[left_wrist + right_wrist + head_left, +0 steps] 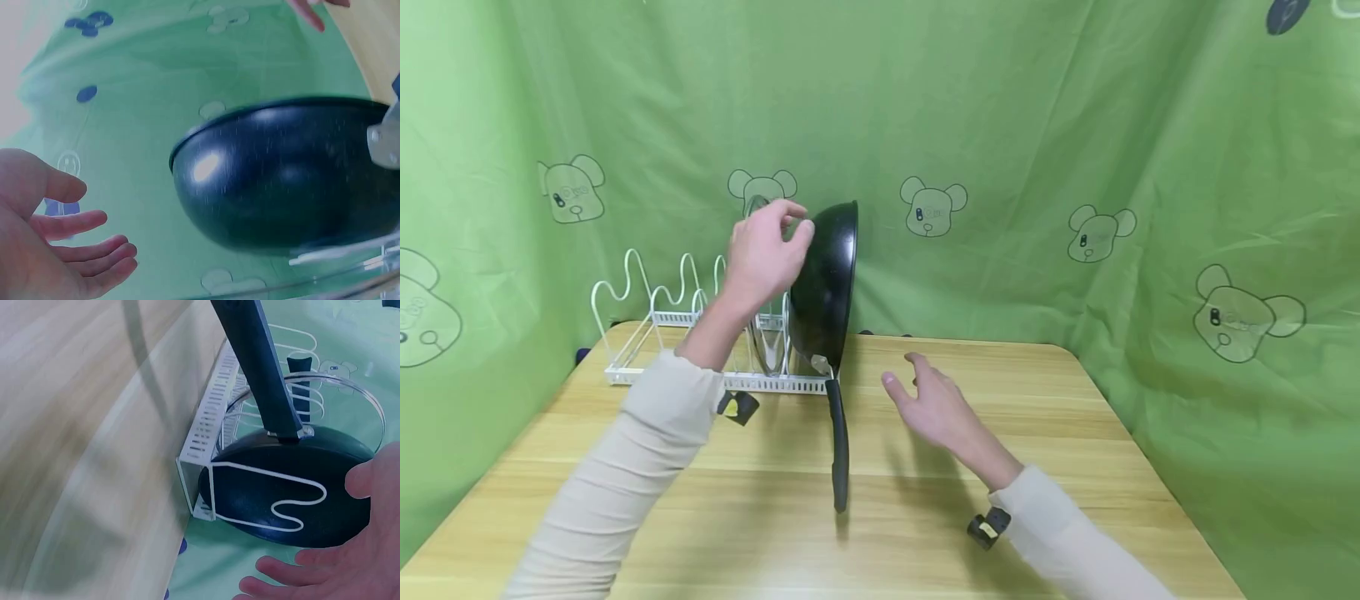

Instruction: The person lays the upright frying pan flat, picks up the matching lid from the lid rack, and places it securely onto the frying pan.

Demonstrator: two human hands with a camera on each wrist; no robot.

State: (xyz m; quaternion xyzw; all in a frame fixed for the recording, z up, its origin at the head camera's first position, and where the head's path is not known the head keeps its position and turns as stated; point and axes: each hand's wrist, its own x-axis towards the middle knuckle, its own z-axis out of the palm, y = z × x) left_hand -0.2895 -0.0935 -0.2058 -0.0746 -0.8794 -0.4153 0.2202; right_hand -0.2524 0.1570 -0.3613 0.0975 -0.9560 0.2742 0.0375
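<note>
A black wok [826,283] stands on its side at the right end of a white wire rack [778,383]. Its dark handle [839,450] points toward the front of the table. My left hand [767,254] is raised beside the wok's upper part, fingers loosely bent; the left wrist view shows a gap between this hand [59,231] and the wok [281,175]. Right of the handle, my right hand [936,404] hovers above the table with spread fingers and holds nothing. A glass lid [369,403] with a dark knob stands in the rack beside the wok, partly hidden by my left hand.
Several white wire dividers [632,279] rise from the rack's left part. The wooden table [1000,392] extends right and forward of the rack. Green cloth [1015,125] with bear-head prints hangs behind and on both sides.
</note>
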